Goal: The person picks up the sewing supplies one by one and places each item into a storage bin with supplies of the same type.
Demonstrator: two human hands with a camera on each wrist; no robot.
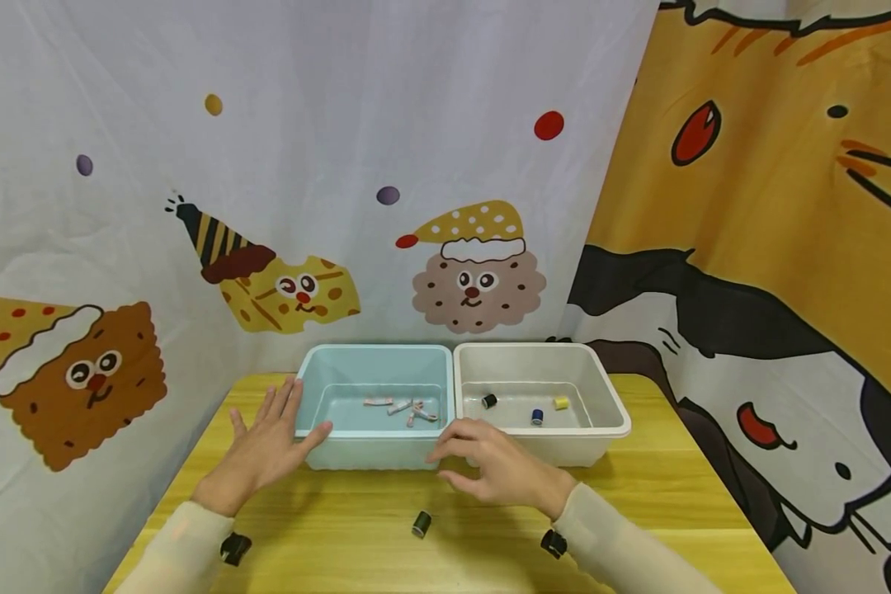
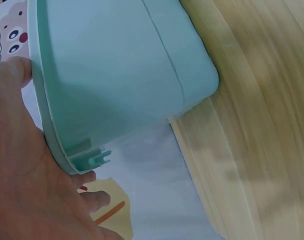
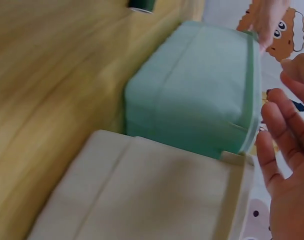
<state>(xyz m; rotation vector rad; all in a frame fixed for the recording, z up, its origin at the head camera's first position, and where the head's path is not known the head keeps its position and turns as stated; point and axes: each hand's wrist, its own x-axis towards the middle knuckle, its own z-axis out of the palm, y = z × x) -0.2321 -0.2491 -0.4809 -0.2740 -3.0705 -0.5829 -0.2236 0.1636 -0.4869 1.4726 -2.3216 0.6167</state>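
Note:
The left hand (image 1: 263,450) rests on the left front corner of the blue-green bin (image 1: 374,452), fingers spread, thumb along the rim; the left wrist view shows this hand (image 2: 32,165) at the rim too. Above the spot where the two bins meet, the right hand (image 1: 501,464) hovers with bent, relaxed fingers and nothing in them. A dark green thread spool (image 1: 421,525) lies on the table below the right hand. Several small pinkish-white pieces (image 1: 423,415) lie in the blue-green bin. The white bin (image 1: 572,450) holds a black spool (image 1: 489,401), a blue spool (image 1: 538,417) and a yellow spool (image 1: 561,403).
The two bins stand side by side at the back of the wooden table (image 1: 327,544). Behind them hangs a white curtain (image 1: 304,124) with cartoon prints, and an orange printed cloth (image 1: 772,198) covers the right side.

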